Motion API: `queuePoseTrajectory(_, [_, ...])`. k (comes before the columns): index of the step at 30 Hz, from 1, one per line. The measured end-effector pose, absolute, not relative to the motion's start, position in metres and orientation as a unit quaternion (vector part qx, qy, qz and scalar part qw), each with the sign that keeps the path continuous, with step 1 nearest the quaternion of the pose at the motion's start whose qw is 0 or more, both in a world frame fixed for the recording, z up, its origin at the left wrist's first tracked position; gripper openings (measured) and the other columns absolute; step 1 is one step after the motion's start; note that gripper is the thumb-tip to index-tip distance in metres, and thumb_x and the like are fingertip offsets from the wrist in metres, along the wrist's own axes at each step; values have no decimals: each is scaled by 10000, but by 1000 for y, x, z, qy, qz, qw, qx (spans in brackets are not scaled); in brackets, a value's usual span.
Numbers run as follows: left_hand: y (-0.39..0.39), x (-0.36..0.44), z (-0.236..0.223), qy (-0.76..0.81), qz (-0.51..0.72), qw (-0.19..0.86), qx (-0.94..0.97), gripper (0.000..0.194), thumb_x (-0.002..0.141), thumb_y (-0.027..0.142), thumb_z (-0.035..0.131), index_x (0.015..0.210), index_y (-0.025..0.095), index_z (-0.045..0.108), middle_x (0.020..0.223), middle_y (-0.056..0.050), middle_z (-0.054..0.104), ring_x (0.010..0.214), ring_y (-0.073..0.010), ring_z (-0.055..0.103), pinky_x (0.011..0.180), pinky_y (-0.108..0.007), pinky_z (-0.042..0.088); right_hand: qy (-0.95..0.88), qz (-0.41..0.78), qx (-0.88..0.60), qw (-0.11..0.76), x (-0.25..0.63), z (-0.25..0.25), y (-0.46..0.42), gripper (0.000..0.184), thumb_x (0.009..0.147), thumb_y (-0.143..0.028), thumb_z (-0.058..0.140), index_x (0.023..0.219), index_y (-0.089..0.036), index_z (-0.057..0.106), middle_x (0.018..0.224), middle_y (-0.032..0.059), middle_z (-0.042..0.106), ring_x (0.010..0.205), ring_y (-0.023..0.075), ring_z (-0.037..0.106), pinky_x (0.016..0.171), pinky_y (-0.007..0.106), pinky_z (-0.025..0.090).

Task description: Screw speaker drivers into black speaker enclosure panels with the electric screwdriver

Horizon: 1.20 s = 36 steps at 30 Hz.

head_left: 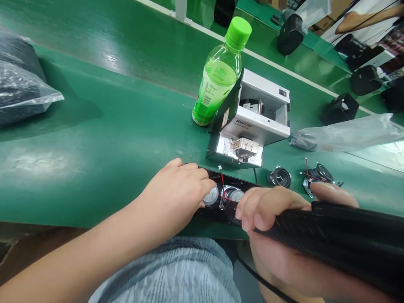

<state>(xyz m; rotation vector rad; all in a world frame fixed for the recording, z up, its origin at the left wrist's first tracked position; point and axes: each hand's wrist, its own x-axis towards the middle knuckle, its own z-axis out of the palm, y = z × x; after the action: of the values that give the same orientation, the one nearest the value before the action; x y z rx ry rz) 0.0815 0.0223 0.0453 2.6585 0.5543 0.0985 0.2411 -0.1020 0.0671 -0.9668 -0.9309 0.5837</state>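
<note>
A long black panel [243, 182] lies near the front edge of the green bench, with round speaker drivers [232, 194] set in it. Red wires with a small white plug rise from one driver. My left hand [183, 185] is closed over the panel's left part, fingers curled onto it beside a driver. My right hand [271, 210] is wrapped around a thick black electric screwdriver [341, 235], which slants in from the right. Its front end is at the panel by the right-hand driver, and the tip is hidden by my fingers.
Behind the panel stands a silver screw feeder [252, 122], with a green-capped drink bottle [217, 75] against it. Loose speaker drivers [279, 176] lie to the right, near a plastic bag [347, 132]. Another bag [25, 80] sits far left. A person's arm [366, 19] shows across the bench.
</note>
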Motion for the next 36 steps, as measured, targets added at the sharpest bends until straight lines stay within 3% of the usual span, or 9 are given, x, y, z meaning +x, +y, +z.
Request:
queuePoseTrajectory(3, [23, 82, 45, 200, 40, 210, 956, 169, 887, 224, 834, 965, 261, 688, 921, 41, 704, 900, -240, 639, 748, -403, 273, -437, 281, -446, 728, 239, 66, -104, 326, 1111, -373, 433, 1370, -301, 616, 782, 13, 670, 603, 218, 649, 626, 472, 602])
queuePoseTrajectory(5, [22, 83, 44, 198, 42, 209, 957, 163, 889, 230, 833, 977, 261, 699, 918, 37, 708, 895, -242, 638, 744, -404, 268, -447, 285, -456, 714, 236, 67, -105, 362, 1093, -222, 408, 1368, -335, 616, 779, 12, 679, 617, 218, 657, 634, 460, 603])
queuePoseTrajectory(10, [18, 81, 41, 195, 45, 209, 957, 117, 933, 229, 787, 1023, 259, 719, 965, 31, 736, 914, -239, 652, 741, -412, 265, -467, 323, -451, 689, 233, 72, -106, 299, 1066, -210, 506, 1219, -348, 723, 733, 11, 688, 647, 210, 654, 625, 399, 585])
queuePoseTrajectory(20, [17, 80, 42, 197, 39, 212, 956, 97, 970, 197, 716, 1047, 253, 733, 991, 19, 756, 939, -239, 656, 754, -420, 277, -496, 347, -443, 661, 235, 72, -112, 293, 1067, -207, 551, 1237, -341, 749, 773, 22, 744, 688, 220, 684, 678, 438, 593])
queuePoseTrajectory(23, [16, 79, 43, 199, 36, 214, 956, 147, 948, 219, 763, 1087, 261, 738, 1018, 21, 764, 960, -239, 660, 770, -421, 289, -490, 308, -443, 685, 225, 63, -110, 238, 1064, -349, 584, 1221, -318, 760, 743, 21, 736, 650, 224, 674, 643, 429, 578])
queuePoseTrajectory(25, [16, 79, 43, 203, 35, 211, 956, 235, 915, 222, 811, 1133, 272, 738, 1049, 27, 770, 982, -240, 664, 787, -422, 301, -475, 250, -424, 730, 219, 55, -106, 381, 1009, -571, 620, 1222, -287, 759, 717, 15, 714, 587, 212, 639, 586, 401, 545])
queuePoseTrajectory(27, [16, 78, 42, 208, 37, 211, 954, 302, 892, 218, 843, 1168, 282, 737, 1077, 29, 774, 1013, -240, 671, 811, -423, 315, -446, 228, -427, 753, 217, 55, -102, 499, 970, -687, 618, 1250, -291, 736, 721, 7, 707, 572, 208, 627, 573, 392, 532])
queuePoseTrajectory(31, [19, 76, 42, 213, 35, 227, 950, 338, 875, 203, 861, 1181, 288, 744, 1095, 33, 784, 1034, -234, 681, 840, -419, 343, -391, 284, -458, 746, 238, 90, -92, 609, 945, -818, 560, 1310, -345, 680, 683, -16, 697, 526, 216, 599, 535, 386, 532])
queuePoseTrajectory(36, [15, 83, 41, 197, 41, 231, 952, 357, 876, 159, 838, 1205, 265, 747, 1125, 8, 796, 1014, -256, 692, 807, -424, 364, -431, 137, -463, 762, 281, 135, -50, 565, 908, -843, 584, 1113, -323, 659, 647, -44, 637, 482, 200, 543, 548, 392, 526])
